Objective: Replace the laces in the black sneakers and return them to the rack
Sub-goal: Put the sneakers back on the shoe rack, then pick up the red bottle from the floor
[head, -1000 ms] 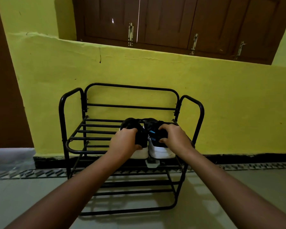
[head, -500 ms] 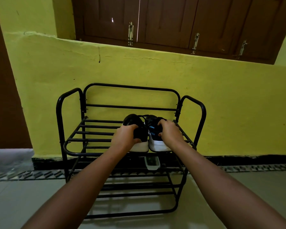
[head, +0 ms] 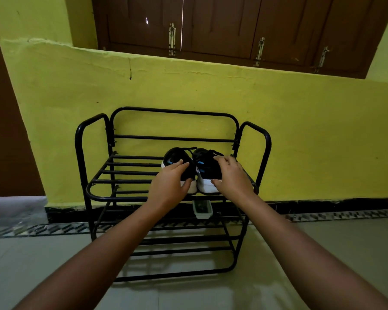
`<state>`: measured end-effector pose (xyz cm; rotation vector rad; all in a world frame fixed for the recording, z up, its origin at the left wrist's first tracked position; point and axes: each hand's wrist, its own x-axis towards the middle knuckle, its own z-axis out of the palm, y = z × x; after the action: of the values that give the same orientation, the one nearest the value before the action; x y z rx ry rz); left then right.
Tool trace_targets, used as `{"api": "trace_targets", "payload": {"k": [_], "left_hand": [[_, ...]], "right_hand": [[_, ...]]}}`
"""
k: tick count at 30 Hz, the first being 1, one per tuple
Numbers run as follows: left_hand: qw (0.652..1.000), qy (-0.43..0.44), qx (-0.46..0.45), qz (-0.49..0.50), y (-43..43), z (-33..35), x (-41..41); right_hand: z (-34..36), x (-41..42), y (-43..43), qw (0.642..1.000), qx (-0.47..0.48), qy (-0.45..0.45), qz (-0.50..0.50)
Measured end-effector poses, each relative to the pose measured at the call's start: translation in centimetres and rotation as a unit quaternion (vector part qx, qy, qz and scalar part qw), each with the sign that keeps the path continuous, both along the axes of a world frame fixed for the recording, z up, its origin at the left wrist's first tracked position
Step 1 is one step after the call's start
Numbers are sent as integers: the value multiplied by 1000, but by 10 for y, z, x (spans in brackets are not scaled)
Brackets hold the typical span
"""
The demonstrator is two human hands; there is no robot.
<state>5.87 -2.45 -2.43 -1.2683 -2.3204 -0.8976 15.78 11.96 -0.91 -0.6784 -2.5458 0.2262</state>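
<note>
Two black sneakers with white soles and blue marks stand side by side, heels toward me, on the right part of the top shelf of a black metal rack [head: 92, 191]. Black laces show over both tongues. My left hand [head: 169, 182] lies against the heel of the left sneaker [head: 176, 154], its fingers straightened and its thumb by the sole. My right hand [head: 233, 177] rests with spread fingers on the right sneaker [head: 207, 162]. Neither hand curls tightly round a shoe.
The rack stands against a yellow wall [head: 300, 121] on a pale tiled floor [head: 323, 253]. A small white object [head: 202, 210] lies on the shelf below the sneakers. Brown wooden shutters [head: 222, 25] with latches sit above the ledge.
Both sneakers went further back onto the top shelf and now stand there. My fingers, earlier curled round the heels, have loosened and spread.
</note>
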Motion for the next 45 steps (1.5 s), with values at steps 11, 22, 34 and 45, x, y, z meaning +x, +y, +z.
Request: {"api": "trace_targets", "payload": {"k": [11,22,34,45], "left_hand": [[990,36,94,-103,-4,-2,87],[976,44,68,-202,28,-8,178],[968,27,-37,-246,85,-78,204],[939,-60,-159,-299,185,-190,164]], "right_hand": [[12,107,-22,995,47,87,-3],[-7,207,-9,993,27,91,-73],[-103,250,47,976,-109,12,-188],[-280,249,100,791,-429,-200,-387]]}}
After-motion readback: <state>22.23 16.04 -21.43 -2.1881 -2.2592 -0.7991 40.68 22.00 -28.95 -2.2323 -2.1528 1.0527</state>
